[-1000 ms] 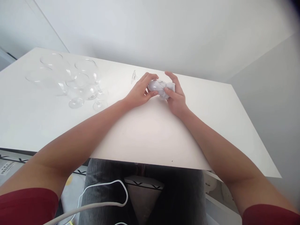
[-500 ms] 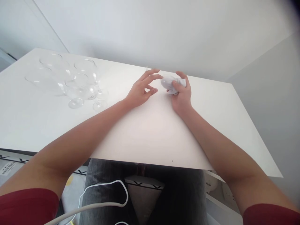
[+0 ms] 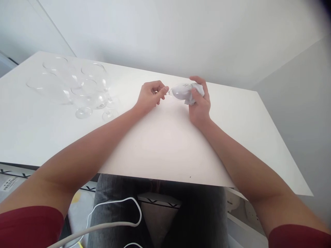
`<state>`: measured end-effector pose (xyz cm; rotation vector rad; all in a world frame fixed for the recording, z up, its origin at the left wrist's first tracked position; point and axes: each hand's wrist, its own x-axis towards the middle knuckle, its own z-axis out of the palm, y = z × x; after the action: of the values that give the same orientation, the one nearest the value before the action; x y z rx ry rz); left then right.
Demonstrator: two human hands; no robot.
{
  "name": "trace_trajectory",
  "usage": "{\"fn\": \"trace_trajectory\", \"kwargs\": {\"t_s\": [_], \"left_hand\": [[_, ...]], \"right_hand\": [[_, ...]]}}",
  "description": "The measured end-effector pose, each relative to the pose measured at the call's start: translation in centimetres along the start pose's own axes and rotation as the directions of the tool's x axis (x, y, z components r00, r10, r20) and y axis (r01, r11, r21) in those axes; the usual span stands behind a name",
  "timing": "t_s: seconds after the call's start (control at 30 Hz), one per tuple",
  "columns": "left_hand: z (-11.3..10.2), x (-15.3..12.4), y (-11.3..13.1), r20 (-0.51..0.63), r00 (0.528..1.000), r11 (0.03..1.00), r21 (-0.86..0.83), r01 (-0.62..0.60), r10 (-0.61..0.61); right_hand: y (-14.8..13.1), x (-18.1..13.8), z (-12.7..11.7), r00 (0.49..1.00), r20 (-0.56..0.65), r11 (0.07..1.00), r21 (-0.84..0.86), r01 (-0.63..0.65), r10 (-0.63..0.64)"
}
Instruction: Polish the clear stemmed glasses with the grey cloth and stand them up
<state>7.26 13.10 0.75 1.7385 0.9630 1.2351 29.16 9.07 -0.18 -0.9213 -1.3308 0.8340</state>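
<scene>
Over the far middle of the white table (image 3: 160, 144), my right hand (image 3: 199, 105) is closed around the bowl of a clear wine glass (image 3: 181, 92) with a white cloth (image 3: 194, 93) bunched against it. The glass lies sideways, stem pointing left. My left hand (image 3: 150, 97) pinches the stem near its foot, fingers curled together. Both forearms reach forward over the tabletop.
Several clear wine glasses (image 3: 85, 91) stand grouped at the table's far left. A pale wall rises right behind the table. Below the near edge are my knees in dark trousers and a white cable (image 3: 113, 215).
My left hand let go of the glass bowl, opened, then closed on the stem. My right hand shifted the glass and cloth a little to the right.
</scene>
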Motion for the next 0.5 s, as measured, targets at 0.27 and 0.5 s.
{"fn": "trace_trajectory", "kwargs": {"t_s": [0.27,0.5], "left_hand": [[-0.24,0.14,-0.1,-0.109,0.993,0.998,0.051,-0.044,0.049],[-0.1,-0.16,0.53,-0.111,0.992,0.996,0.067,-0.055,0.062]], "right_hand": [[-0.12,-0.28,0.22,0.997,-0.048,0.998,0.028,-0.053,0.054],[0.64,-0.02,-0.21,0.992,-0.116,0.999,0.006,-0.052,0.052]]}}
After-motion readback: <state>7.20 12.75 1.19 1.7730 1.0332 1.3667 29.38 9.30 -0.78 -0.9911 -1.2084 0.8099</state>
